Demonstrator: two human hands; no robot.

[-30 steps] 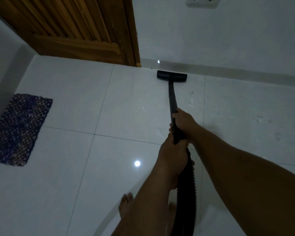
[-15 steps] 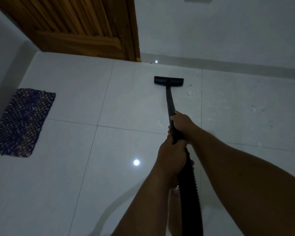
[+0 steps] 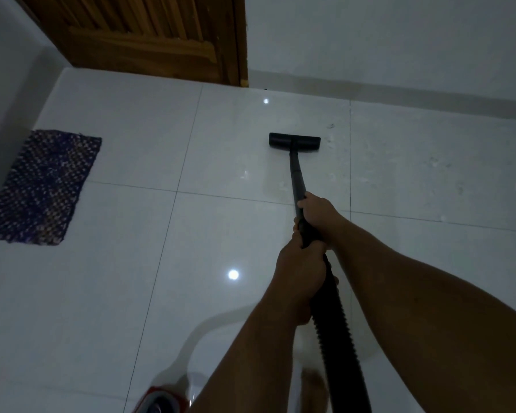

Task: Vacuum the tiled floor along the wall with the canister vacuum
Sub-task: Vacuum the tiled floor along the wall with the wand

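Note:
The black vacuum wand [image 3: 296, 177] runs from my hands down to its flat floor head [image 3: 294, 141], which lies on the white tiled floor [image 3: 131, 293] a short way out from the wall's base [image 3: 399, 90]. My right hand [image 3: 318, 213] grips the wand higher up its length. My left hand [image 3: 300, 269] grips it just below, where the ribbed black hose [image 3: 337, 338] begins. The hose drops toward the bottom edge. A red and white part of the canister [image 3: 164, 402] shows at the bottom edge. Pale specks of dirt [image 3: 399, 162] dot the tile right of the head.
A wooden door [image 3: 149, 40] stands at the top left beside the white wall [image 3: 399, 34]. A dark woven mat [image 3: 42, 186] lies on the floor at the left, next to a side wall [image 3: 9, 84]. My foot [image 3: 312, 383] is partly hidden behind the hose.
The floor head has been drawn back from the wall toward me, and my hands came back with it. The canister's red edge has come into view at the bottom.

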